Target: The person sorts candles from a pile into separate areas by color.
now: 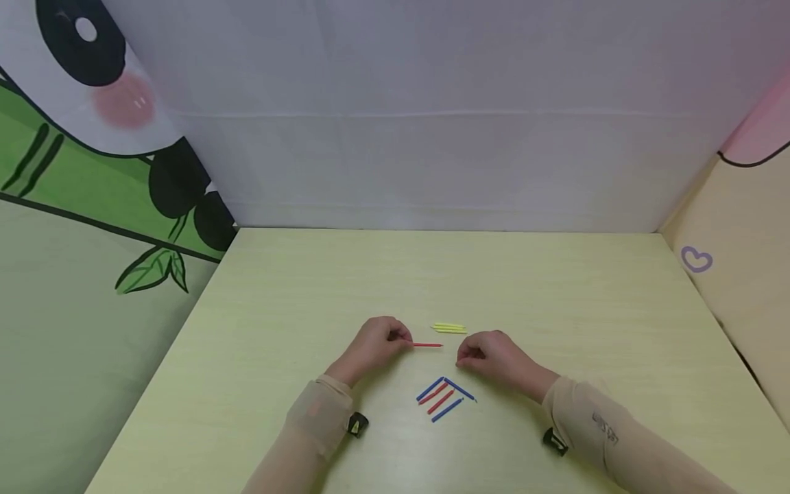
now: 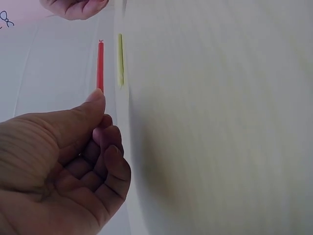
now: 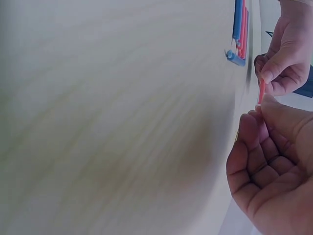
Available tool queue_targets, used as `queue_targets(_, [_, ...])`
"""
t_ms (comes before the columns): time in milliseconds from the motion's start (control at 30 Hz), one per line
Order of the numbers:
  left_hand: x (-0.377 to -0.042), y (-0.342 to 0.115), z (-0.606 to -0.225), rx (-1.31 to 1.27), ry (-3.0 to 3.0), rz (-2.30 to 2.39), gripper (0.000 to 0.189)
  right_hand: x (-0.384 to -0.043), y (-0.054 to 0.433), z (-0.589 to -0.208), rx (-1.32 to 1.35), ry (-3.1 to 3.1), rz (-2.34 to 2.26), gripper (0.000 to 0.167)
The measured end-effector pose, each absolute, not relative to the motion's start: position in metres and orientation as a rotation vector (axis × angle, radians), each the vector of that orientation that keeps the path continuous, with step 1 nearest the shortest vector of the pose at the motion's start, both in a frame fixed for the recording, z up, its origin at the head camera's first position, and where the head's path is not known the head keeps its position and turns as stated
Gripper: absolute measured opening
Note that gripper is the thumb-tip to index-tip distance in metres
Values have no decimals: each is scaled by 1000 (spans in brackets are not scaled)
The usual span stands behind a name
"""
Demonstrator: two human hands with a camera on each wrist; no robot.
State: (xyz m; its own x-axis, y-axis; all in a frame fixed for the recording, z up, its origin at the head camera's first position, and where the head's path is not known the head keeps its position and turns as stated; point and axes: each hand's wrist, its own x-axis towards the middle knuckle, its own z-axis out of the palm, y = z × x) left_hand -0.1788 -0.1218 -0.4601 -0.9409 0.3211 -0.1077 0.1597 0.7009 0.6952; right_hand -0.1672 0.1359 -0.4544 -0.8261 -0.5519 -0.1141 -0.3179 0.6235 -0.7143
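Both forearms (image 1: pixel 302 432) angle inward; the left hand (image 1: pixel 375 343) pinches with thumb and fingertips, facing the right hand (image 1: pixel 498 358), whose fingers curl.

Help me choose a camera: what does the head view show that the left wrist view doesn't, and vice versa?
Only the head view: the blue sticks, two red sticks lying among them, and both sleeves.

Only the left wrist view: the palm side of the left hand and a dark looped mark.

Both: the left hand pinching another red stick, the right hand, at least one yellow stick, and the table.
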Motion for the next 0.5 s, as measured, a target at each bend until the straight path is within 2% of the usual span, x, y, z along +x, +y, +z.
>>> queue_targets(500, [-179, -129, -461, 370, 2692, 1060, 10, -156, 134, -453, -757, 2386, -1068, 4])
